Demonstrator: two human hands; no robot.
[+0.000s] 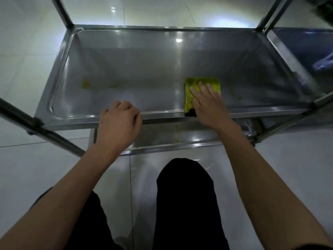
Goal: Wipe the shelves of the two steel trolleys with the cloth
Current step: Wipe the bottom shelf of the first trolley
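Cloth (202, 87), yellow-green and folded square, lies flat on the steel shelf (144, 69) near its front rim, right of centre; the right hand (207, 103) presses it down with fingers straight and spread, palm low, wrist reaching over the rim, probably so the whole pad drags evenly across the steel. Left hand (119, 121) curls over the front rim and grips it, forearm straight, likely to steady the trolley (62, 13) against the push; a second trolley (297, 56) stands just beside, at right.
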